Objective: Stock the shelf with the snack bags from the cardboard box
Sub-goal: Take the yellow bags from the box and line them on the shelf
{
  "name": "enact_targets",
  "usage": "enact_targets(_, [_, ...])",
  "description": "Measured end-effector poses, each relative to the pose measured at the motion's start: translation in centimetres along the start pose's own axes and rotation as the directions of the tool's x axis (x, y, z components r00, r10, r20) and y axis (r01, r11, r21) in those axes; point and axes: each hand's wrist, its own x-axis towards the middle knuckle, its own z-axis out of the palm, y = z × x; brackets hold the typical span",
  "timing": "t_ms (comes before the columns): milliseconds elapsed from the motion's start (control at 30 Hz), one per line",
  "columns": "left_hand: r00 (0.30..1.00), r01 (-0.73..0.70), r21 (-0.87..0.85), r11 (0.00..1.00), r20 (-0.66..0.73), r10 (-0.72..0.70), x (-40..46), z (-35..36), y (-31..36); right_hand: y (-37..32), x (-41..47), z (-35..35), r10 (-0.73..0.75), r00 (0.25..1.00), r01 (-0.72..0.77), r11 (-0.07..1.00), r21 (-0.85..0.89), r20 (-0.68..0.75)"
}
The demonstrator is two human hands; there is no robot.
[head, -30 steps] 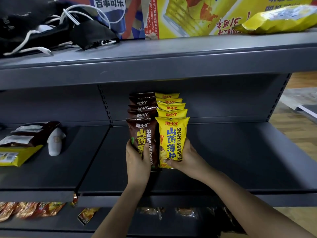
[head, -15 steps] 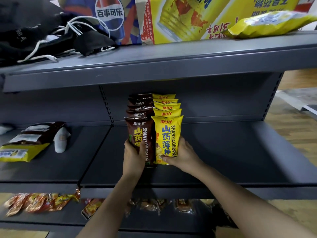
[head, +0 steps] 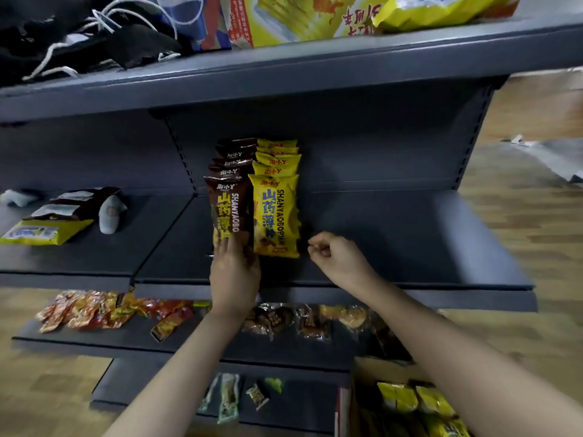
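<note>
**A:** Start at the hands. What is each one doing?

**B:** The left hand lies with fairly straight fingers against the lower front of the front brown bag, steadying it upright. The right hand is loosely curled and holds nothing; it hangs just right of the front yellow bag, close but apart from it.

**A:** And the bags, taking that yellow bag as the landmark?

**B:** It stands upright on the middle shelf, its long axis vertical, at the head of a yellow row running straight back behind it. The brown row is touching on its left. To its right the shelf board is bare.

**A:** Where is the supply?

**B:** Down and to the right of the yellow bag, at the bottom right corner: the cardboard box, with more yellow bags in it, under the right forearm.

**A:** So which hand goes?

**B:** I'd judge the right. It is free, and the box lies on its side, below and towards the person. The reach would be downward and back, away from the shelf.
</note>
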Motion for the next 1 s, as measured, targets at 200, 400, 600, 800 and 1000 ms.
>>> enact_targets(200, [0.984,-0.152,0.027,0.988,0.098,0.148,-6.0,1.2,3.8,1.8,-4.8,-3.2,-0.081,0.996,0.081,0.997,0.003,0.023])
enact_targets(400, [0.976,-0.133,0.058,0.989,0.183,0.12,-12.8,3.2,8.0,5.1,-10.4,-5.6,-0.088,0.992,0.09,0.996,-0.011,0.089])
enact_targets(600, [0.918,-0.123,0.154,0.98,0.394,0.054,-18.8,6.7,9.1,11.3,-15.8,-6.3,0.011,0.975,0.02,0.99,-0.138,0.221])
enact_targets(800, [0.833,-0.104,0.152,0.983,0.553,0.002,-21.2,10.8,8.8,16.1,-18.9,-7.1,0.178,0.945,-0.109,0.962,-0.249,0.274])
enact_targets(1000, [0.713,-0.049,0.213,0.976,0.692,-0.115,-22.9,13.7,8.4,19.9,-21.5,-6.6,0.321,0.893,-0.237,0.932,-0.274,0.317])
